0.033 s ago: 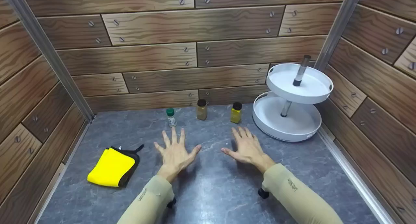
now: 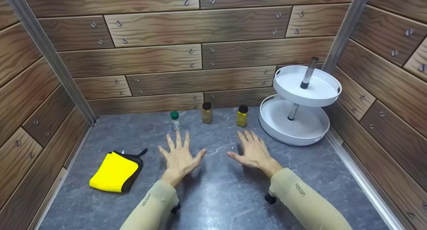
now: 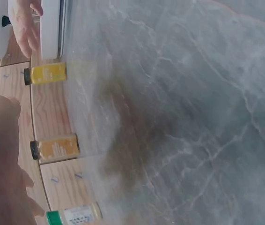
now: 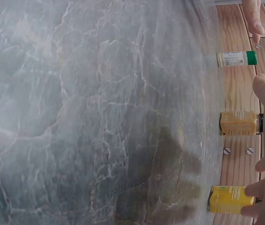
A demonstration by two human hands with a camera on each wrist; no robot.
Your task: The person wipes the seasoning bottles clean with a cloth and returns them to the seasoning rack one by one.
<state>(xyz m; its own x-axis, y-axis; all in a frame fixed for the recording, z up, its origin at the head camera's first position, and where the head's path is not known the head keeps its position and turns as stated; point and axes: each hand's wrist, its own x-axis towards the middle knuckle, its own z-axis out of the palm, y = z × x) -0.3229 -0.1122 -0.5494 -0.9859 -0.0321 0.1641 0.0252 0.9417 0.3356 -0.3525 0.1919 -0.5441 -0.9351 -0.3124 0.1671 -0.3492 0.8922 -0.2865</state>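
My left hand hovers palm down over the grey surface, fingers spread and holding nothing. Just beyond its fingertips stands a small spice jar with a green cap. My right hand is likewise spread in the air, with nothing in it. Nearest to it, past the fingertips, is a yellow spice jar with a black cap. Between these two, farther back, stands a tan-brown spice jar with a dark cap. All three jars are upright. In the right wrist view, fingers partly cover the yellow jar.
A white two-tier round tray stand occupies the back right corner. On the left lies a folded yellow cloth with black edging. Wood-patterned walls enclose the grey marbled tabletop at the back and both sides.
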